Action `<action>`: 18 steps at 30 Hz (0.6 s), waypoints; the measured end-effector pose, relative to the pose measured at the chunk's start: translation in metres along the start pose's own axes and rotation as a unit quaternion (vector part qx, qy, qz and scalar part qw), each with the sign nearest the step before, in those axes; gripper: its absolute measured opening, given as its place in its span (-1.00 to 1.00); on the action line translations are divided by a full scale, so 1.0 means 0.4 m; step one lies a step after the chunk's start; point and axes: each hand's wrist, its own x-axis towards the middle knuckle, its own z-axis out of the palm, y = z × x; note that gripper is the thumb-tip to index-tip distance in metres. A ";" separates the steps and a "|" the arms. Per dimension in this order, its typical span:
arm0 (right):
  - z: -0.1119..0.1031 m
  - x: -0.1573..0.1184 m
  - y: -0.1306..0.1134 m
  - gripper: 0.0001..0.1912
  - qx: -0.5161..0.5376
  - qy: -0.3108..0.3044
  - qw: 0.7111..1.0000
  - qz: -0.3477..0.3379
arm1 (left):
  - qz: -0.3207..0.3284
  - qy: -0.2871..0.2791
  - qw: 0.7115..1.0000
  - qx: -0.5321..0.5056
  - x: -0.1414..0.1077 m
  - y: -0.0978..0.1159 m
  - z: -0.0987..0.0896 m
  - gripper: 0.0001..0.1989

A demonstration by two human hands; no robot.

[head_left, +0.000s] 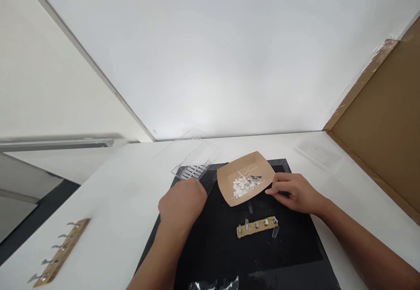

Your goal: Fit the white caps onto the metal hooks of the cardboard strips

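The shallow tray (228,180) is plain light brown, the small pieces (242,186) in it mostly white. The flat rectangular mat (216,242) is black, the table (111,202) plain white. Both narrow strips (258,226) (65,248) are tan, and the large upright panel (387,124) is brown.

The person's bare left forearm (169,242) rises from the lower edge of the view, leaning up and to the right, and ends in a bare left hand (183,200) curled with its back to the camera, so that its fingertips are hidden and its grip cannot be made out. From the lower right corner the bare right forearm (357,239) slants up and to the left to a nearly straight wrist, and the bare right hand (292,191) points left with its fingers bent and thumb and index fingertips close together.
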 end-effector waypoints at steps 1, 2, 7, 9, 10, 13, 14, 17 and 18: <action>-0.001 -0.001 -0.002 -0.77 -0.007 -0.017 1.000 -0.003 | -0.006 -0.037 0.999 0.010 0.002 -0.010 0.001 -0.72; -0.002 -0.001 -0.003 -0.76 -0.016 -0.032 0.999 -0.002 | 0.006 -0.062 0.998 0.020 0.003 -0.017 0.004 -0.72; 0.011 -0.006 -0.001 -0.65 -0.067 -0.097 0.993 0.023 | 0.054 -0.068 0.995 0.045 0.004 -0.029 0.026 -0.66; 0.020 -0.011 -0.001 -0.65 -0.085 -0.106 0.990 0.026 | 0.058 -0.064 0.995 0.042 0.008 -0.031 0.030 -0.70; 0.023 -0.013 -0.003 -0.66 -0.096 -0.108 0.989 0.026 | 0.057 -0.069 0.995 0.041 0.011 -0.032 0.030 -0.72; 0.031 -0.019 -0.019 -0.70 -0.139 -0.117 0.983 0.020 | 0.057 -0.096 0.993 0.040 0.018 -0.033 0.027 -0.75; 0.032 -0.020 -0.028 -0.72 -0.153 -0.124 0.980 0.018 | 0.059 -0.100 0.992 0.040 0.019 -0.034 0.025 -0.75; 0.031 -0.020 -0.058 -0.77 -0.188 -0.150 0.971 0.016 | 0.059 -0.098 0.993 0.041 0.016 -0.036 0.019 -0.77; 0.032 -0.019 -0.066 -0.77 -0.198 -0.157 0.967 0.017 | 0.054 -0.097 0.993 0.046 0.014 -0.038 0.017 -0.78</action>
